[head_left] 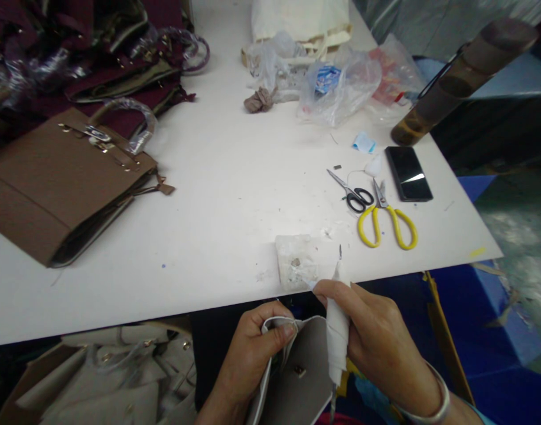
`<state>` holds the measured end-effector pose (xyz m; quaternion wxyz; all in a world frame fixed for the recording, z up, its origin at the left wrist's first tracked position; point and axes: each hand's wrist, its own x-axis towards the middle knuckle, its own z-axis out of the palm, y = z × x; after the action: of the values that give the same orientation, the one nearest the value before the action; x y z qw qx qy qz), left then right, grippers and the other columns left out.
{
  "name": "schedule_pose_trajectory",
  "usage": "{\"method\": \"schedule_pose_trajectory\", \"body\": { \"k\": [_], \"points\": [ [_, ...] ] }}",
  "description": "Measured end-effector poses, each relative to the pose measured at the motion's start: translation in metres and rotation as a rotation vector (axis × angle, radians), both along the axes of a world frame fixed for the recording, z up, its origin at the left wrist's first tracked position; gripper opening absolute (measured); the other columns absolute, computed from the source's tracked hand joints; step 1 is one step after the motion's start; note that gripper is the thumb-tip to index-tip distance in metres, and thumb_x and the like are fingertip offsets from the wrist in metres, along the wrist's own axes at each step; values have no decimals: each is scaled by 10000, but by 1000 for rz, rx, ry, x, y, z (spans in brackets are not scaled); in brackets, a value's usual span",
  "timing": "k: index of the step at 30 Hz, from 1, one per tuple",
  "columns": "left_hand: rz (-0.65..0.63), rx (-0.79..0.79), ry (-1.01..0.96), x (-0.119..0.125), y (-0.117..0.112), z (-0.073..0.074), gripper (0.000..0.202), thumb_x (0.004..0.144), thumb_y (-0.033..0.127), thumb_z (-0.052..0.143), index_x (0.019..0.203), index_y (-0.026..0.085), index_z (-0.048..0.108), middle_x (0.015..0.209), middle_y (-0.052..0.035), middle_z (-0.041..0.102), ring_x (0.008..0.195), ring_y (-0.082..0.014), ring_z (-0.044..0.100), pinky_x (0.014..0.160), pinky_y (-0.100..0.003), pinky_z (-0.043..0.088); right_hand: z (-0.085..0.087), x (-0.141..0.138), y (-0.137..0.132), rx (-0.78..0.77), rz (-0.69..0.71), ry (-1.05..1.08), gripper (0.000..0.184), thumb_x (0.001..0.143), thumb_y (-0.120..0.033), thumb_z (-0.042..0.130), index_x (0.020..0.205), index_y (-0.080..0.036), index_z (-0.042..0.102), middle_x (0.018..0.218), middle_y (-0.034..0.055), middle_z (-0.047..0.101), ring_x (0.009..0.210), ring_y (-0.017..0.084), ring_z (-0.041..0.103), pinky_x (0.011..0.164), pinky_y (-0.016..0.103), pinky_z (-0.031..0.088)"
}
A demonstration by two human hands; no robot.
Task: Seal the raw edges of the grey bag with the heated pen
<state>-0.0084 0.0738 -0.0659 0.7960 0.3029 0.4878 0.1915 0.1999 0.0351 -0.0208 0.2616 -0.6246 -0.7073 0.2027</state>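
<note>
At the table's front edge, my left hand [259,342] pinches the upper rim of a light grey handbag [306,372], thumb inside. The bag gapes upward, with a small metal fitting on its inner face. My right hand [377,330] is closed around a slim tool wrapped in white [338,330]. Its thin metal tip points up and away from me, and its lower end hangs beside the bag's right edge. Just beyond my hands, a worn whitish block or pad [296,260] lies on the table.
Yellow-handled scissors [406,230], small black scissors [361,198] and a phone [407,174] lie at the right. Behind them are a dark bottle [460,82] and plastic bags [341,88]. A brown handbag [67,183] lies left, near maroon bags [120,65]. More grey bags [106,378] sit below.
</note>
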Motion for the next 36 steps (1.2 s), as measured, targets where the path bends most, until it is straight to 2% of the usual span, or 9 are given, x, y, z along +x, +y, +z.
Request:
{"method": "schedule_pose_trajectory", "body": {
  "k": [12,22,27,29,32,36],
  "points": [
    [-3,12,27,1,0,4,428,676,510,880,707,144,660,627,23,496,617,-120,379,609,-257,290,-2,3,-1,7,1,20,324,964,-49,475,1209,-229,587,878,33,712,694,183,709,605,268,535],
    [-5,9,14,4,-4,8,410,712,496,865,721,146,653,635,21,501,614,-119,387,607,-258,293,-8,5,-5,-1,3,68,362,945,-34,461,1226,-216,599,940,52,734,769,186,729,670,271,568],
    [-1,28,34,5,-4,10,416,691,502,872,706,150,652,631,18,512,609,-118,399,596,-253,304,-8,16,-3,106,-2,182,327,975,-82,570,1261,-240,597,996,32,758,833,160,734,745,248,569],
    [-4,22,57,5,-5,10,414,688,503,872,720,151,655,623,22,513,598,-115,398,587,-248,303,-14,24,6,155,-32,222,278,994,-152,624,1252,-253,624,1044,37,757,896,169,731,801,266,574],
    [-6,15,82,5,-8,8,402,713,502,860,764,156,660,633,23,531,600,-115,417,584,-240,311,-33,36,25,177,-122,333,174,992,-224,664,1162,-260,665,1027,29,738,924,181,713,813,282,574],
    [-9,43,110,2,-11,5,392,757,509,832,796,161,655,644,27,538,604,-114,432,583,-232,326,-61,43,48,182,-155,436,198,945,-291,735,1125,-243,670,1008,28,712,885,185,689,823,317,571]
  ]
}}
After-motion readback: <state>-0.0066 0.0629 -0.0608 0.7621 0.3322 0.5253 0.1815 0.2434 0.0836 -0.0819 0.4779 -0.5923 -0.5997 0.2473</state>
